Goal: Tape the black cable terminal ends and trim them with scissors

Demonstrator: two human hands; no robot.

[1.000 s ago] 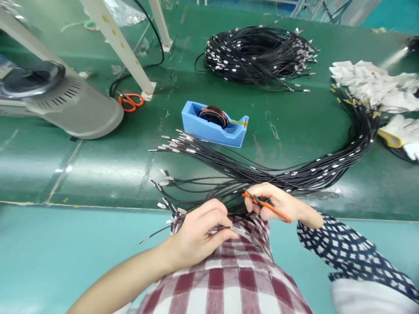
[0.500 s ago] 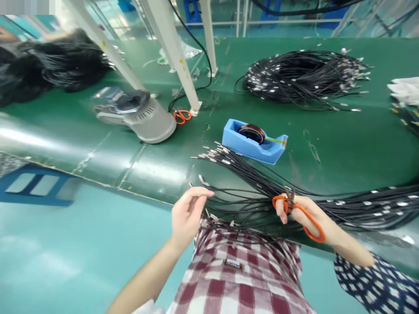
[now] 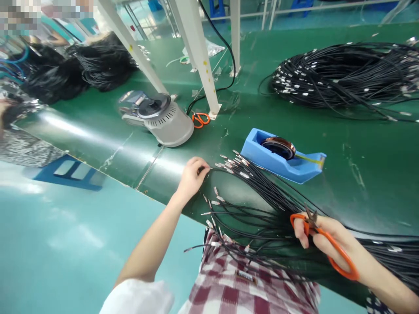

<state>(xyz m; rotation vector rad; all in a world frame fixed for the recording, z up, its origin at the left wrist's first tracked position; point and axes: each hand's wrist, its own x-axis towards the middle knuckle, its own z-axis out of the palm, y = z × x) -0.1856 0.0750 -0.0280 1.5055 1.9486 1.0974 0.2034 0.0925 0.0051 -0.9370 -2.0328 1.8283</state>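
Note:
My left hand [image 3: 194, 174] pinches the end of one black cable [image 3: 225, 173] over the green table, left of a bundle of cable ends. In my right hand [image 3: 322, 240] are orange-handled scissors [image 3: 340, 257], their short blades pointing up and slightly parted. Beneath that hand runs the cable bundle [image 3: 266, 192], its metal tips and white labels gathered at the far end. Nearer to me, a looser group of black cables [image 3: 242, 235] spreads its labelled ends over the table edge and the checked apron [image 3: 229, 288].
Behind the bundle stands a blue tape dispenser [image 3: 278, 163] with amber tape. A grey round machine [image 3: 170, 124] and second orange scissors [image 3: 200, 120] lie near the white posts [image 3: 209, 83]. Coiled cables [image 3: 327, 83] sit back right, black bundles [image 3: 101, 65] back left. Another person is far left.
My left hand has moved away from me to the far cable ends and now pinches one. My right hand still holds the scissors. The view has shifted.

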